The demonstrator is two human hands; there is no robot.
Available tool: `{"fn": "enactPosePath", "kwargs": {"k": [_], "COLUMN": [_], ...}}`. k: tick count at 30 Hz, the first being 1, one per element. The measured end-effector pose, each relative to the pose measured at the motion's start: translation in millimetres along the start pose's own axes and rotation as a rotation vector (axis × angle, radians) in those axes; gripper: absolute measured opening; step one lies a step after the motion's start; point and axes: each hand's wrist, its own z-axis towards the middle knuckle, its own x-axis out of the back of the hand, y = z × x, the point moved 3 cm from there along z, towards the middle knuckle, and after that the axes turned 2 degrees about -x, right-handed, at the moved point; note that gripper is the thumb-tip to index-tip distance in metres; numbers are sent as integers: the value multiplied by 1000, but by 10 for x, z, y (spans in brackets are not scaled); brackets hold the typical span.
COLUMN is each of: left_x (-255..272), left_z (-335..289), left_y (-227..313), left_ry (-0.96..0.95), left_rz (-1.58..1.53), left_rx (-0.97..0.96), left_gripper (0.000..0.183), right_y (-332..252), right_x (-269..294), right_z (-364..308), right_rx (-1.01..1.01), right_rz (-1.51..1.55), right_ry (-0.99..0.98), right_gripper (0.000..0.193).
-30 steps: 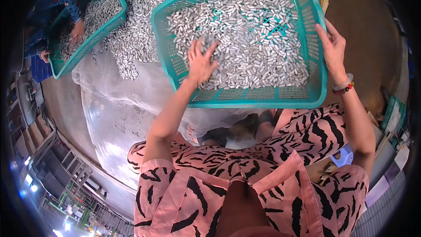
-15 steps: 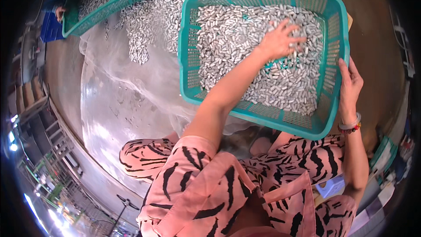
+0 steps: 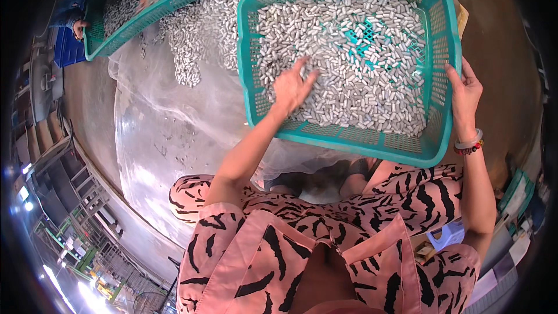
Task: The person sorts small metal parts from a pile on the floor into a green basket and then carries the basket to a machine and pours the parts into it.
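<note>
A green slotted plastic basket (image 3: 349, 143) stands in front of me, holding many small whitish-grey oblong pieces (image 3: 372, 104). My left hand (image 3: 292, 88) is in its left part, fingers spread and touching the pieces, and I see nothing gripped in it. My right hand (image 3: 465, 94) holds the basket's right rim, with the thumb over the inner side and the fingers partly hidden behind the wall. Green mesh of the basket floor shows through a thin patch near the far middle.
At the far left, another person's hand (image 3: 79, 28) holds a second green basket (image 3: 145, 21) of similar pieces. More pieces lie heaped (image 3: 192, 32) on a translucent sheet (image 3: 168, 96) over the floor. A blue crate (image 3: 68, 49) stands beyond, and a lavender plastic item (image 3: 449, 235) by my right leg.
My left hand has swept from the right middle of the basket to its left side, toward me. More green floor mesh shows among the pieces. My right hand stays on the rim.
</note>
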Motion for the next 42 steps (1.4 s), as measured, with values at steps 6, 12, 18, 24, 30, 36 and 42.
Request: {"fn": "enactPosePath", "kwargs": {"k": [6,12,18,24,30,36,42], "left_x": [-506,-615,94,-258,-627,-354,-11], "left_z": [-246,914,1258,46,-177,1167,1151], "left_y": [877,1523,482,-52,1094,1360,364], "left_ry": [-13,305,419,32,-68,303,410], "left_rz": [-84,256,524,466,-1,172,411], "left_rx": [-522,-856,-750,-369,-938,-1014,-884], "left_gripper": [68,53,53,60,42,38,42], "right_y": [-16,-57,-112,-48,-86,-201,-123], "right_x": [0,-15,-2,10,-26,-52,0], "right_z": [-31,-115,-97,-46,-100,-165,-108], "right_rx": [-14,-47,-33,-42,-48,-43,-27], "right_rz": [28,-1,-4,10,0,-67,-12], "right_ry": [-17,10,18,0,-5,16,42], "right_gripper": [46,47,46,44,44,44,43]}}
